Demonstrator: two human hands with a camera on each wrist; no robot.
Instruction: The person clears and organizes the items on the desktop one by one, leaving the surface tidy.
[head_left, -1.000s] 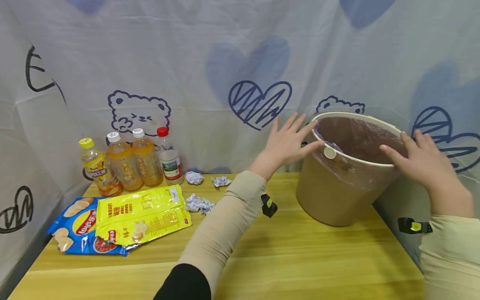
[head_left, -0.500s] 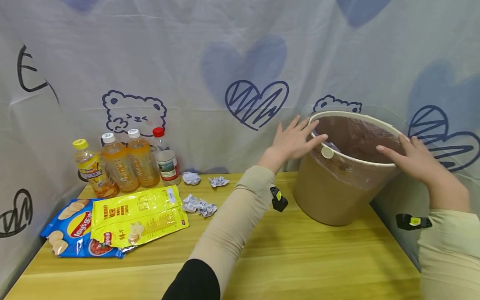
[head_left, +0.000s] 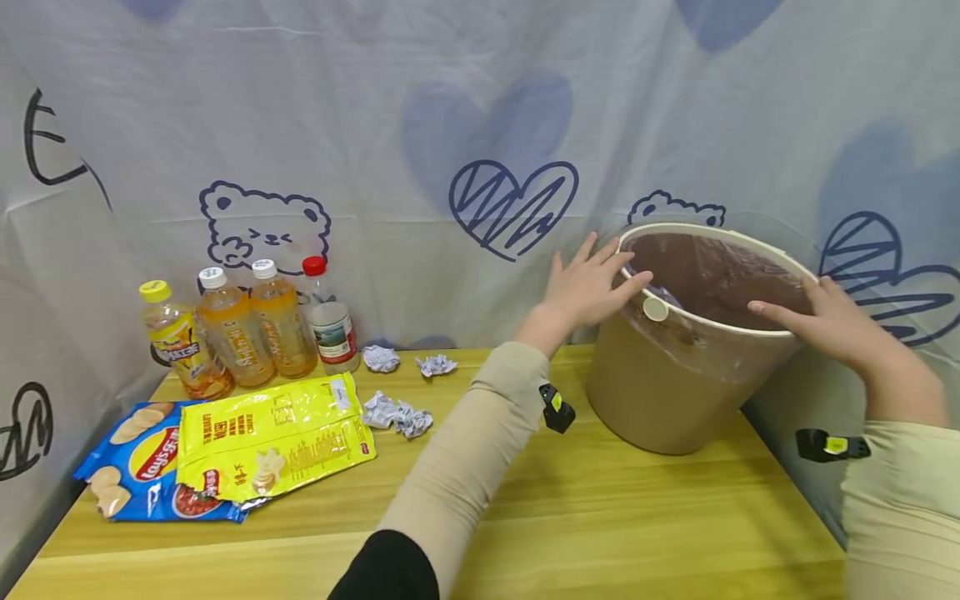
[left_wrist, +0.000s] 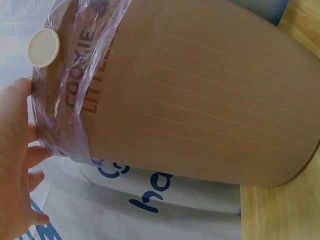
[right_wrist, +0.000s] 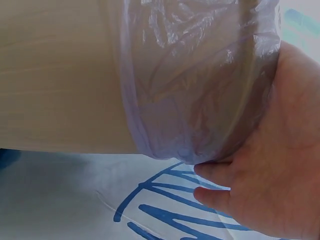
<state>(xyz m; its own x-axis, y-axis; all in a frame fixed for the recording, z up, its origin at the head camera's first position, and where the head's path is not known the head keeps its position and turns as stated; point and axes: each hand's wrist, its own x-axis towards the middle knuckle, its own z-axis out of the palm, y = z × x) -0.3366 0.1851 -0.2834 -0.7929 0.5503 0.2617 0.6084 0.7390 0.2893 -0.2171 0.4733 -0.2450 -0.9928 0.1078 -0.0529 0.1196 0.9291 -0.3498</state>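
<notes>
A brown trash bin [head_left: 667, 392] with a cream rim and a thin clear-purple plastic liner [left_wrist: 75, 105] folded over its edge stands upright at the table's right side. My left hand [head_left: 581, 287] touches the left of the rim, fingers spread and thumb lying toward the cream round button. On the opposite side, my right hand [head_left: 851, 329] rests along the rim; its thumb reaches out over the opening. In the right wrist view, that palm sits against the lined edge, with some fingertips hidden behind the bin.
Left on the wooden table [head_left: 600, 517] are several plastic bottles [head_left: 232, 333], a yellow chip bag [head_left: 273, 433] overlapping a blue chip bag [head_left: 142, 467], and crumpled paper balls [head_left: 397, 414]. A printed cloth [head_left: 390, 108] hangs close behind.
My left hand shifts slightly right, nearer the rim. My right hand lowers a little on its side, the fingers settling at the edge. The bin keeps its place.
</notes>
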